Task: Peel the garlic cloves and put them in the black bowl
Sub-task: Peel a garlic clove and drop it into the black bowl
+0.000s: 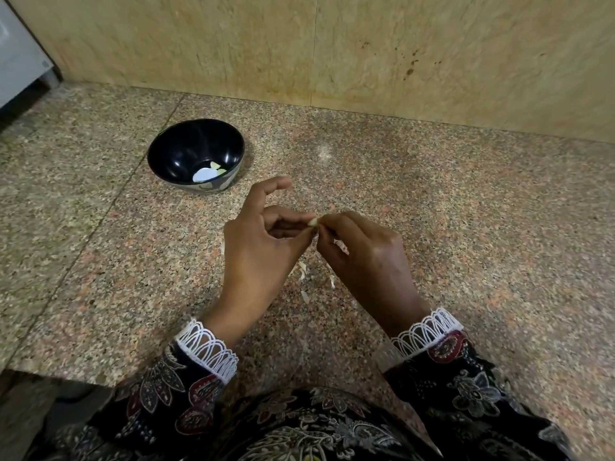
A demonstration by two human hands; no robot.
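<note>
text: none readable | labels: none | brands: none | numbers: none | signs: none

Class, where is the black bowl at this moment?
In the head view, the black bowl stands on the counter, ahead and to the left of both hands, near the wall.

Lighting: soft, even, moderately bright; no hard shadows.

Two small glare spots sit on the inner wall of the black bowl (196, 154), and a pale sheen marks the countertop (466, 227) toward its back edge, so the source is probably overhead. Wide-angle distortion bends the countertop edges. Fingertips appear slightly motion-blurred; the frame corners are soft.
</note>
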